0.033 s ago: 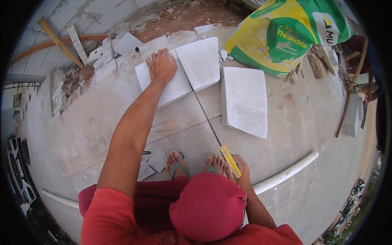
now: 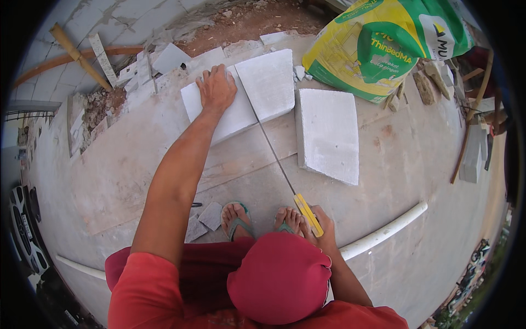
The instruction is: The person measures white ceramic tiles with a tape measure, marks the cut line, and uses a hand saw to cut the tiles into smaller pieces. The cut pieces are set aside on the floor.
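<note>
White block (image 2: 238, 112): lies flat on board (image 2: 120, 175), toward far edge; crossed on a slant by blade of saw (image 2: 278, 159); cannot tell whether cut clean through.
Left hand (image 2: 217, 90): rests palm down, fingers spread, on top of block, left of blade; pinches nothing.
Right hand (image 2: 324, 227): curls around yellow handle (image 2: 309, 216), out past near edge of board; fingers partly hidden.
Block weight: probably light for its bulk, going by chalky, porous look; bulky enough to want both hands.
Block stiffness: rigid, likely without any bend; likely brittle, quick to crumble at corners and along saw line.
Block surface: looks dry and dusty; may slide a bit under light palm.
Where to hold: best on wide flat top, well in from corners, pressing down; if lifting, best from below, supporting both sides of saw line.
Second block (image 2: 329, 134): sits just right of first, seemingly across near edge of board.
Bag (image 2: 350, 60): yellow and green, stands beyond second block.
</note>
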The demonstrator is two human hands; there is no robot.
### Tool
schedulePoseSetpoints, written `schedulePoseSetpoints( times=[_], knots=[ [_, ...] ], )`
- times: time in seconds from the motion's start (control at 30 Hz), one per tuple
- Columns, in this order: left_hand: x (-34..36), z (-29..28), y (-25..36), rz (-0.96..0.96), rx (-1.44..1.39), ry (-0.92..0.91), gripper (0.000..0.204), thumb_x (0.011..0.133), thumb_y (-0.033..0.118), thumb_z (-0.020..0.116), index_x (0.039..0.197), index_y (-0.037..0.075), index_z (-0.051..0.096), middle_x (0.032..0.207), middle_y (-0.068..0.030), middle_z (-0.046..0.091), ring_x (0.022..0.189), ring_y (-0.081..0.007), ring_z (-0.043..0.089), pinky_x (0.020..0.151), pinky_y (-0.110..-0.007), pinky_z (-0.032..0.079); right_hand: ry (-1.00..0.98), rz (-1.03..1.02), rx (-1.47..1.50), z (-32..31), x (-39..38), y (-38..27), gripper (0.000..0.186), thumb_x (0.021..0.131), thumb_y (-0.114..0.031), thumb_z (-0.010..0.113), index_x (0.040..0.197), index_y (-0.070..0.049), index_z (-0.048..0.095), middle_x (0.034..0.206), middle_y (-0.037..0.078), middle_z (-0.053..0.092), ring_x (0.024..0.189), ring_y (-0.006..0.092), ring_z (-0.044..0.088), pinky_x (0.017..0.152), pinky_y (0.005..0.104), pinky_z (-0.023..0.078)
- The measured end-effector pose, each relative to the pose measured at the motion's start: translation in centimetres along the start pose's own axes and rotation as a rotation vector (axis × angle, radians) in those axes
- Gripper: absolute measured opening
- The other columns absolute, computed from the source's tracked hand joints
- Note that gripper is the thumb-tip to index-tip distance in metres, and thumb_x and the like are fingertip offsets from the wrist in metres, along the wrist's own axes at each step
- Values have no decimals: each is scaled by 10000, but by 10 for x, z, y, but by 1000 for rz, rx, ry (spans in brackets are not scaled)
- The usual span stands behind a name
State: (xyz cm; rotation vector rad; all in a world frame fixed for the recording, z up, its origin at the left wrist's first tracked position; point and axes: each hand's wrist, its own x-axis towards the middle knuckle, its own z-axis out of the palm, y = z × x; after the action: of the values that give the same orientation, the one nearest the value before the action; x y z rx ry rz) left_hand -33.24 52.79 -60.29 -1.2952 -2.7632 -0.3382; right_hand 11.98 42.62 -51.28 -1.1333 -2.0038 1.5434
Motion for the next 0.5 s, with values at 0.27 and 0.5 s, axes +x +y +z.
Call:
schedulePoseSetpoints(
  times=[0.27, 0.5],
  knots=[
    [-3, 7, 11, 7, 6, -27, 392, 1054, 308, 548, 1317, 47, 675, 1345, -148, 666, 1285, -355, 575, 1141, -587, 352, 40, -36, 37, 55, 116, -2, 202, 998, -153, 712, 1068, 16, 626, 825, 233, 677, 779, 404, 710, 693, 423, 537],
    [-6, 3, -1, -3, 17, -34, 395, 1055, 313, 547, 1311, 42, 677, 1338, -152, 668, 1286, -355, 575, 1126, -583, 366, -10, 46, 49, 15, 14, 12, 169, 994, -113, 708, 1100, 6, 653, 836, 194, 695, 748, 302, 707, 697, 394, 557]
  ],
)
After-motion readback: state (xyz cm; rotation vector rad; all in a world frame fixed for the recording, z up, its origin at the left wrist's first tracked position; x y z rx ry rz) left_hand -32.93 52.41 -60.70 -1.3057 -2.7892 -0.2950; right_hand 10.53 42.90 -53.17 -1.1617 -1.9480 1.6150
